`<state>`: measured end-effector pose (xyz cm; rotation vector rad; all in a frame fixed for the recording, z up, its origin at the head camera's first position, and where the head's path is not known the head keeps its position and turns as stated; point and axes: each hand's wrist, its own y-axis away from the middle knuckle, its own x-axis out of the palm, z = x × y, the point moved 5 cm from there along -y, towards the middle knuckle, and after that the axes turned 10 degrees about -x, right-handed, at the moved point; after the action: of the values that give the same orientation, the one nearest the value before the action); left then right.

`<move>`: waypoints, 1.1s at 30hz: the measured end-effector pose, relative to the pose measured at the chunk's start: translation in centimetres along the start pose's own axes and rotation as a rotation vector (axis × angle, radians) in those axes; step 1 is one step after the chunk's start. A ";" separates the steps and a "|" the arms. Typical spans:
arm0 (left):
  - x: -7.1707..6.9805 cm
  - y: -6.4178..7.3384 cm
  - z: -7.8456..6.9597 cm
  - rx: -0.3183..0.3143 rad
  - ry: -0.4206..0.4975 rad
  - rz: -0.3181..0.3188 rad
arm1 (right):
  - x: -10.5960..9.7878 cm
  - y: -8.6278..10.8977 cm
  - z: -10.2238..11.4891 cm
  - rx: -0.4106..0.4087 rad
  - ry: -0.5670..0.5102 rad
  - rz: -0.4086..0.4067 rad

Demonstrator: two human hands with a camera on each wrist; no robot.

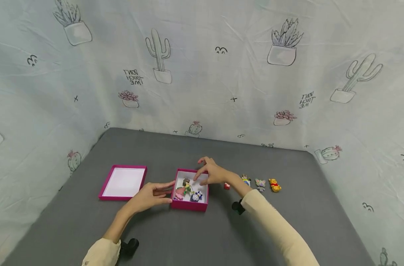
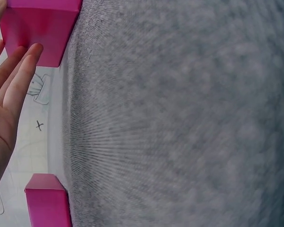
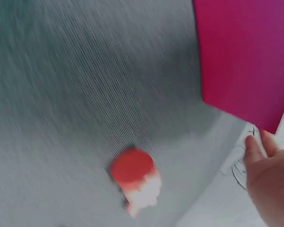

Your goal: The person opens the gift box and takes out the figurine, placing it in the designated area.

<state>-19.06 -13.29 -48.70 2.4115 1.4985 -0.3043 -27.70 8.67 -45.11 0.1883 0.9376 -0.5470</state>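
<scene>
A magenta box with a white inside stands on the grey table, several small figurines in it. Among them are a pink one, a green one and a round blue-and-white one. My left hand rests straight fingers against the box's left side; the left wrist view shows the fingertips at its magenta wall. Over the box's right rim reaches my right hand, fingers spread and bent downward inside. No thing shows between those fingers. In the right wrist view the box wall hides part of the hand.
Left of the box lies a shallow magenta lid, white inside up. To the right, a red-and-white figurine, one in blue and yellow, a grey one and a yellow bear form a row. Behind hangs a cactus-print cloth.
</scene>
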 end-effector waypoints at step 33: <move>0.1 0.1 -0.3 0.003 -0.005 0.014 | -2.1 4.2 0.0 0.035 -0.385 -0.338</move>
<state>-18.94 -13.15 -48.47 2.4214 1.4790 -0.3095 -26.50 13.00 -43.74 -0.0470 0.5851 -0.8773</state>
